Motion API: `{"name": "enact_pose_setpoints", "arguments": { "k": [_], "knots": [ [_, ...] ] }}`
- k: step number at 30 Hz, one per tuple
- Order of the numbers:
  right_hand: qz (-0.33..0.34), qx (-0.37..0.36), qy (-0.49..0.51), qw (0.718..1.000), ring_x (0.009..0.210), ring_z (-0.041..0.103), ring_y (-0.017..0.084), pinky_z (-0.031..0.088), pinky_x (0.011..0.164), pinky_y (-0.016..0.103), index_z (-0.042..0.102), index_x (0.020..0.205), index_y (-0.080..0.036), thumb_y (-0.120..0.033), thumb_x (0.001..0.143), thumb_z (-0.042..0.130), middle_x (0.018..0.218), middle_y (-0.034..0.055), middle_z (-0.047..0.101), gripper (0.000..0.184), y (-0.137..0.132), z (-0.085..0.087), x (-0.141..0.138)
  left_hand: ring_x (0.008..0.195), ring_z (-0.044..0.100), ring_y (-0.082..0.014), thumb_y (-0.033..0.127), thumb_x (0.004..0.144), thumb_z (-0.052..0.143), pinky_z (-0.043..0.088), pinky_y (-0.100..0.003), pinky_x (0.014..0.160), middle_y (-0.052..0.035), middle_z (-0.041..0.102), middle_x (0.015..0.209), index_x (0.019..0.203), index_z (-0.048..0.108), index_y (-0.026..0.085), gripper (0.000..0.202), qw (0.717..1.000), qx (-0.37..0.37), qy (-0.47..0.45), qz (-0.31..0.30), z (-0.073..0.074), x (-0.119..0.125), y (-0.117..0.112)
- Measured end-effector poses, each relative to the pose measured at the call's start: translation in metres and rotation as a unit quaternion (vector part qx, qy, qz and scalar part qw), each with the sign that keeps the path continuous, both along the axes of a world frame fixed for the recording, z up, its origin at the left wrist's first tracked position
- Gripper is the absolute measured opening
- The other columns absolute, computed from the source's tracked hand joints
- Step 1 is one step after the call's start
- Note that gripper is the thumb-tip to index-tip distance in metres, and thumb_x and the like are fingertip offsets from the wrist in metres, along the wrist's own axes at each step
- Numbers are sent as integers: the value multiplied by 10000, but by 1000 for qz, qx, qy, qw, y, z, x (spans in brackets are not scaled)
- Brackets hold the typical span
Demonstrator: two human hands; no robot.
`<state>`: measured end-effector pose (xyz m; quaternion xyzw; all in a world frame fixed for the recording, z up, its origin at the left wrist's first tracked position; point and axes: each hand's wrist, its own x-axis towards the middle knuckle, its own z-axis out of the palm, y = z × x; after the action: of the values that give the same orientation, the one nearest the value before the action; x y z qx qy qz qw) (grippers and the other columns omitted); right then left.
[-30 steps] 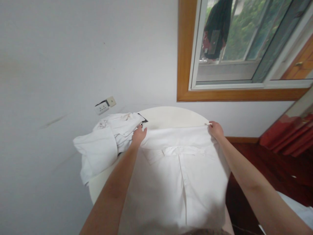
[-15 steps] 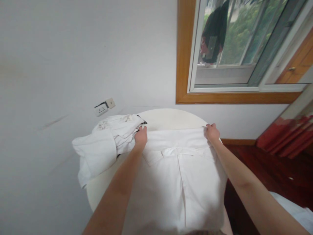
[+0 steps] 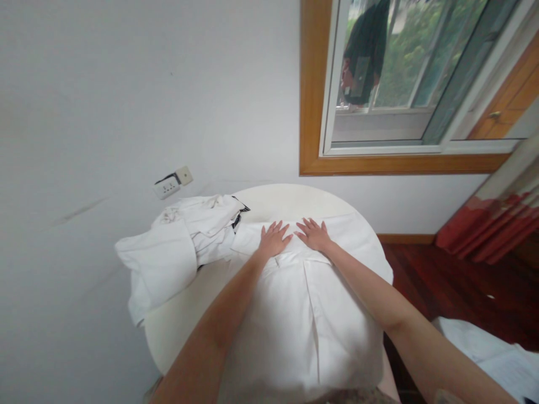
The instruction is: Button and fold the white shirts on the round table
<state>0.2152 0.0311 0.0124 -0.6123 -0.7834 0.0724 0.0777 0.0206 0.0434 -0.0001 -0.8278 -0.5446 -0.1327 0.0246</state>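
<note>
A white shirt (image 3: 307,325) lies spread over a round white table (image 3: 290,201), its back pleat running down the middle. My left hand (image 3: 273,239) and my right hand (image 3: 314,234) rest flat side by side on the shirt's far edge, fingers spread, holding nothing. To the left of my left hand sits a crumpled pile of white garments (image 3: 177,249), part of it hanging over the table's left edge.
A white wall with a loose socket plate (image 3: 172,182) stands behind the table. A wood-framed window (image 3: 404,163) is at the upper right. Dark red floor (image 3: 455,292) and a red-and-white curtain (image 3: 501,219) lie to the right. White fabric (image 3: 492,359) shows at the lower right.
Both hands let go of the shirt's far corners and slid inward to its middle, where they now lie flat and open. The far edge of the shirt rests on the table.
</note>
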Motion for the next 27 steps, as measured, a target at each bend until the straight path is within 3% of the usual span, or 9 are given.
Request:
{"name": "enact_pose_setpoints", "arguments": {
  "k": [3,14,18,23,27],
  "knots": [
    [-20,2,-10,1000,1458,86,246,71,1113,614,263,1495,-321,-678,915,111,1586,9,154,697,2,-3,24,1409,283,-302,620,903,319,181,-607,1122,-44,339,1524,1418,407,342,592,1000,-9,-2,16,-1,-13,5],
    [-112,47,-59,991,1439,176,288,130,1116,598,337,1477,-251,-634,934,145,1563,61,227,692,-6,-14,112,1400,306,-295,599,907,333,187,-555,1143,-63,363,1511,1418,421,312,593,999,14,18,31,-8,-43,13],
    [-119,73,-64,988,1426,220,290,166,1132,534,374,1463,-207,-618,940,164,1543,98,275,698,-8,-19,129,1389,328,-290,550,923,339,194,-507,1151,-99,397,1489,1411,445,251,582,997,43,41,39,-6,-61,11],
    [-113,119,-64,984,1396,290,298,223,1116,498,484,1390,-190,-569,946,269,1484,132,393,623,-13,-22,140,1385,333,-294,517,929,354,195,-548,1134,-107,412,1478,1390,472,254,544,996,66,51,45,-2,-79,-4],
    [-67,161,-28,984,1368,332,270,196,1115,508,613,1235,-231,-512,948,334,1404,89,508,489,-27,-12,140,1374,348,-292,496,928,378,206,-571,1120,-110,437,1461,1345,522,260,500,995,75,42,57,5,-85,-25]
  ]
}}
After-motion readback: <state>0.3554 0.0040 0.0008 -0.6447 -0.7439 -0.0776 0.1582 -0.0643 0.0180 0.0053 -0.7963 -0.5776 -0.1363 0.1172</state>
